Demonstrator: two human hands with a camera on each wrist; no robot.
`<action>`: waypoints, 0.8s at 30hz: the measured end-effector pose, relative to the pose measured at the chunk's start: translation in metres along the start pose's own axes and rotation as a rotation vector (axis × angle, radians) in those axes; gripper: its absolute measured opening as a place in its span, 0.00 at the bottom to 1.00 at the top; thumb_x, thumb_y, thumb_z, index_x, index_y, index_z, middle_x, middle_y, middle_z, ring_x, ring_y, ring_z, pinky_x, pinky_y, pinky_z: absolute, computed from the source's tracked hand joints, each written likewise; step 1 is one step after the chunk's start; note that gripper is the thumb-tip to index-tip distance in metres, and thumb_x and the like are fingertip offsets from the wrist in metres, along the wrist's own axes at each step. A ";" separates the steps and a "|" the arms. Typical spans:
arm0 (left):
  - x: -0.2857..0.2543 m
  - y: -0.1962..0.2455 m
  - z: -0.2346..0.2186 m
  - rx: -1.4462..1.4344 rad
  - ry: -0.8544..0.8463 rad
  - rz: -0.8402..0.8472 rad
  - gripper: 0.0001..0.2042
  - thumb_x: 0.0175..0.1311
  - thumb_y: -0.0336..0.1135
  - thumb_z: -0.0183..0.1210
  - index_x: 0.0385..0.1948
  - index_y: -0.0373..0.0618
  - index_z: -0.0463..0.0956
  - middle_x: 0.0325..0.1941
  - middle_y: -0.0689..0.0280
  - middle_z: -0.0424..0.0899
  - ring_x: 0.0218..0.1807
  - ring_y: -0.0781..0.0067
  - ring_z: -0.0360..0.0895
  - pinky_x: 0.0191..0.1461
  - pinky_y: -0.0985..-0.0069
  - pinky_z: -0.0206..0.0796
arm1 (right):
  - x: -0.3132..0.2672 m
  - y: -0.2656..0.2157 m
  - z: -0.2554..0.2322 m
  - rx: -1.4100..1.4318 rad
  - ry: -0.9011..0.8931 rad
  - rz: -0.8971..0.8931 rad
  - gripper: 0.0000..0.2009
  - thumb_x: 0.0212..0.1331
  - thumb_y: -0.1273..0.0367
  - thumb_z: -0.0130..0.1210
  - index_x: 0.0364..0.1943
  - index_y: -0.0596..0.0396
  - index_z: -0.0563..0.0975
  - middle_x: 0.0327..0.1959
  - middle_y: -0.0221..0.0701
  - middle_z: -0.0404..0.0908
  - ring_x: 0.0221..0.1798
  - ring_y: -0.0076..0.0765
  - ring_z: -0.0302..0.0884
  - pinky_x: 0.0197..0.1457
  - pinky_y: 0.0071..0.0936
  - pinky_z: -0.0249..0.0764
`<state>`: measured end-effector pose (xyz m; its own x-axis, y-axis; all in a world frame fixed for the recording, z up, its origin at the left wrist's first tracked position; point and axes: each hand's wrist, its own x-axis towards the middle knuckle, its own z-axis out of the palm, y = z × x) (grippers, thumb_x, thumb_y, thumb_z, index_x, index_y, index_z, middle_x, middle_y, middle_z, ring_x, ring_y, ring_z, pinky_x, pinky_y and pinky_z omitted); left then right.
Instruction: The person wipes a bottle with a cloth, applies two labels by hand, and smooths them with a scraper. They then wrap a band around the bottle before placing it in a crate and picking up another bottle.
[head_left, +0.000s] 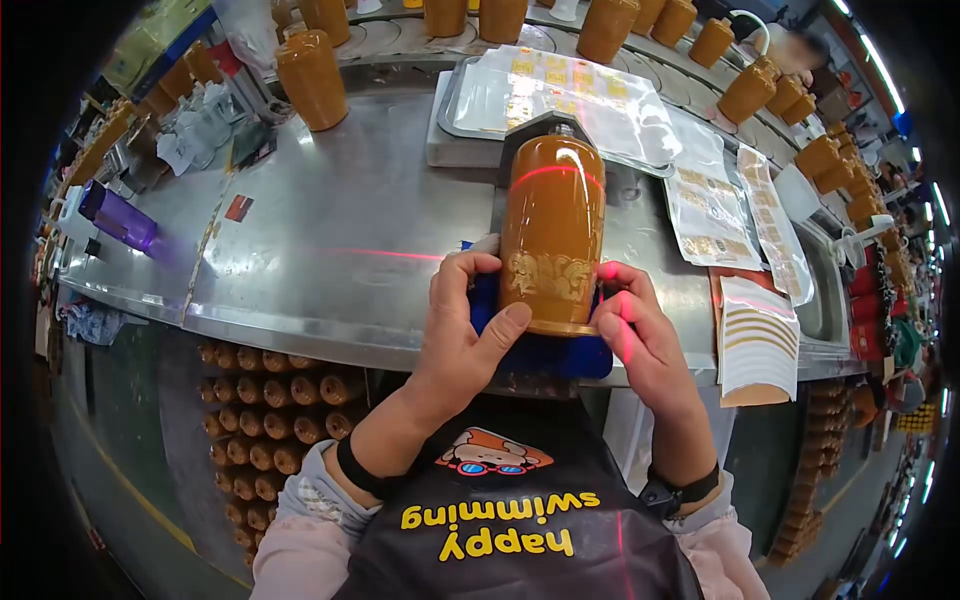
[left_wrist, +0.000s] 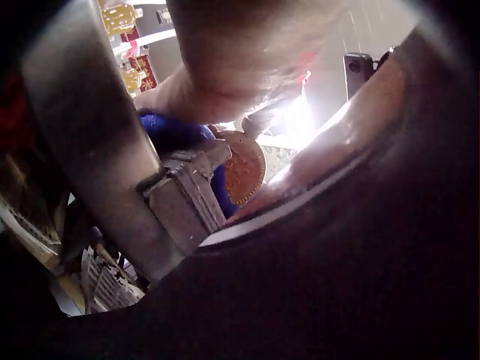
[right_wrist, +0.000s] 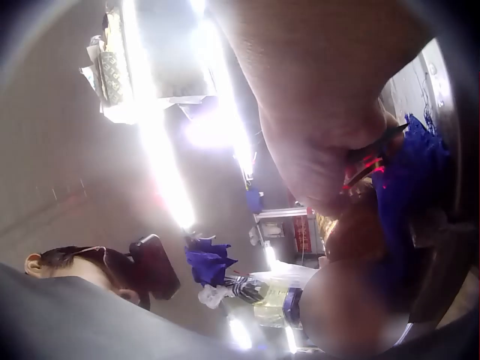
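A glossy brown bottle lies on a blue-padded holder, its neck toward the far side and its base toward the person. A pale gold patterned band runs across its lower part, and a red laser line crosses near its shoulder. The left hand holds the bottle's left side near the base, thumb at the lower edge. On the other side the right hand grips the base edge with curled fingers. In the left wrist view the round base shows beside blue cloth.
Decal sheets lie on a tray behind the holder, with more sheets and curved strips to the right. Another brown bottle stands at the back left. A purple bottle lies far left. Several brown bottles stand along the back conveyor.
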<state>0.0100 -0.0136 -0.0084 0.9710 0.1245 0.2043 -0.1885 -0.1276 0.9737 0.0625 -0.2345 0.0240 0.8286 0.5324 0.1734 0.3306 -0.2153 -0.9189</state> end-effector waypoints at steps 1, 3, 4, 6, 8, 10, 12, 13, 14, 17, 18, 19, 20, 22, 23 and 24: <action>0.000 -0.001 0.000 -0.010 0.000 0.004 0.24 0.66 0.42 0.62 0.55 0.40 0.62 0.55 0.57 0.66 0.59 0.62 0.63 0.67 0.67 0.54 | 0.000 0.000 -0.001 0.012 -0.011 0.013 0.08 0.67 0.68 0.51 0.33 0.58 0.76 0.56 0.41 0.65 0.64 0.41 0.61 0.65 0.33 0.60; 0.000 -0.003 0.001 -0.031 0.000 0.013 0.25 0.65 0.43 0.62 0.55 0.40 0.61 0.55 0.56 0.66 0.59 0.62 0.63 0.67 0.67 0.54 | -0.001 -0.003 0.001 0.142 0.019 0.051 0.11 0.69 0.67 0.48 0.33 0.58 0.76 0.56 0.41 0.66 0.64 0.40 0.60 0.65 0.33 0.60; 0.000 -0.003 0.001 0.002 0.000 0.028 0.25 0.65 0.43 0.62 0.56 0.40 0.61 0.55 0.56 0.66 0.59 0.61 0.63 0.67 0.67 0.54 | -0.001 -0.004 0.002 0.207 0.034 0.071 0.12 0.70 0.66 0.46 0.32 0.58 0.76 0.56 0.41 0.66 0.64 0.40 0.60 0.65 0.33 0.60; 0.000 -0.002 0.001 0.068 0.002 0.060 0.26 0.65 0.44 0.62 0.56 0.39 0.60 0.55 0.55 0.65 0.60 0.61 0.63 0.67 0.67 0.53 | 0.000 -0.001 0.003 0.170 0.032 0.035 0.10 0.68 0.66 0.51 0.32 0.57 0.76 0.55 0.41 0.66 0.63 0.39 0.61 0.64 0.33 0.61; 0.001 0.002 0.001 0.120 0.002 0.074 0.27 0.66 0.43 0.62 0.57 0.39 0.59 0.55 0.60 0.64 0.58 0.68 0.61 0.67 0.71 0.53 | 0.001 -0.003 0.005 0.088 0.031 0.027 0.09 0.65 0.66 0.56 0.31 0.56 0.76 0.55 0.41 0.66 0.61 0.38 0.63 0.61 0.32 0.63; 0.000 0.002 0.001 0.131 -0.005 0.070 0.27 0.66 0.42 0.61 0.58 0.39 0.58 0.55 0.62 0.63 0.57 0.72 0.61 0.66 0.74 0.53 | 0.001 -0.012 0.008 -0.042 0.033 0.043 0.10 0.61 0.66 0.62 0.29 0.55 0.75 0.54 0.41 0.66 0.59 0.38 0.64 0.59 0.32 0.64; 0.000 0.000 0.001 0.101 -0.015 0.050 0.27 0.66 0.42 0.61 0.58 0.39 0.58 0.55 0.62 0.63 0.58 0.71 0.60 0.65 0.74 0.53 | 0.002 -0.010 0.012 -0.028 0.079 0.039 0.11 0.57 0.67 0.65 0.28 0.55 0.74 0.54 0.41 0.66 0.58 0.39 0.66 0.58 0.32 0.65; -0.002 0.000 0.001 0.087 0.045 0.082 0.26 0.65 0.42 0.62 0.57 0.40 0.60 0.55 0.59 0.66 0.59 0.67 0.63 0.67 0.69 0.52 | 0.003 -0.009 0.014 -0.022 0.099 0.034 0.12 0.55 0.67 0.67 0.28 0.55 0.73 0.54 0.42 0.66 0.57 0.40 0.66 0.58 0.32 0.66; -0.005 0.000 0.004 0.074 0.107 0.115 0.24 0.65 0.42 0.62 0.55 0.41 0.63 0.54 0.57 0.68 0.59 0.62 0.65 0.69 0.64 0.51 | 0.002 -0.007 0.014 -0.058 0.098 0.006 0.12 0.55 0.67 0.67 0.28 0.55 0.73 0.55 0.42 0.66 0.57 0.40 0.66 0.58 0.33 0.66; -0.014 0.014 0.002 0.410 0.132 0.563 0.17 0.63 0.40 0.63 0.49 0.47 0.71 0.47 0.59 0.77 0.60 0.57 0.70 0.74 0.52 0.45 | 0.004 0.000 0.013 -0.114 0.098 -0.060 0.12 0.56 0.68 0.66 0.28 0.55 0.73 0.55 0.43 0.66 0.57 0.42 0.67 0.59 0.34 0.66; -0.019 0.018 0.001 0.582 0.106 0.763 0.14 0.62 0.39 0.63 0.47 0.49 0.73 0.44 0.61 0.80 0.61 0.56 0.71 0.76 0.48 0.42 | 0.004 0.003 0.014 -0.099 0.101 -0.062 0.12 0.56 0.68 0.66 0.28 0.55 0.72 0.55 0.43 0.66 0.57 0.43 0.67 0.59 0.34 0.65; -0.025 0.018 0.011 0.632 0.093 0.804 0.10 0.59 0.36 0.62 0.43 0.56 0.77 0.34 0.70 0.84 0.62 0.58 0.72 0.77 0.41 0.33 | 0.003 0.003 0.014 -0.088 0.096 -0.059 0.12 0.56 0.68 0.66 0.28 0.55 0.72 0.55 0.44 0.66 0.58 0.43 0.67 0.60 0.35 0.65; -0.026 0.016 0.013 0.696 0.082 0.784 0.12 0.59 0.34 0.60 0.44 0.56 0.76 0.35 0.72 0.85 0.63 0.61 0.72 0.77 0.42 0.34 | 0.003 0.002 0.014 -0.104 0.089 -0.051 0.12 0.56 0.68 0.66 0.28 0.55 0.72 0.56 0.44 0.66 0.58 0.44 0.67 0.61 0.35 0.65; -0.027 0.005 0.008 0.719 0.098 0.811 0.08 0.62 0.32 0.61 0.42 0.56 0.79 0.38 0.66 0.83 0.60 0.58 0.73 0.77 0.41 0.34 | 0.004 -0.002 0.014 -0.133 0.090 -0.041 0.12 0.56 0.68 0.66 0.28 0.55 0.72 0.56 0.44 0.65 0.59 0.44 0.66 0.62 0.36 0.64; -0.029 0.003 0.006 0.697 0.102 0.791 0.08 0.62 0.31 0.61 0.41 0.55 0.79 0.39 0.65 0.83 0.60 0.58 0.73 0.77 0.42 0.35 | 0.004 -0.002 0.015 -0.112 0.091 -0.027 0.12 0.56 0.67 0.66 0.28 0.55 0.72 0.56 0.44 0.65 0.60 0.44 0.66 0.63 0.37 0.64; -0.031 0.001 0.004 0.674 0.107 0.768 0.07 0.62 0.30 0.61 0.41 0.54 0.79 0.39 0.65 0.83 0.59 0.58 0.74 0.77 0.42 0.35 | 0.003 -0.003 0.015 -0.093 0.090 -0.009 0.12 0.56 0.67 0.66 0.28 0.55 0.72 0.57 0.44 0.65 0.60 0.44 0.66 0.63 0.37 0.63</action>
<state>-0.0200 -0.0218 -0.0141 0.5985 -0.1407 0.7887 -0.5995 -0.7317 0.3244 0.0571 -0.2198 0.0219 0.8611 0.4598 0.2168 0.3755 -0.2878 -0.8810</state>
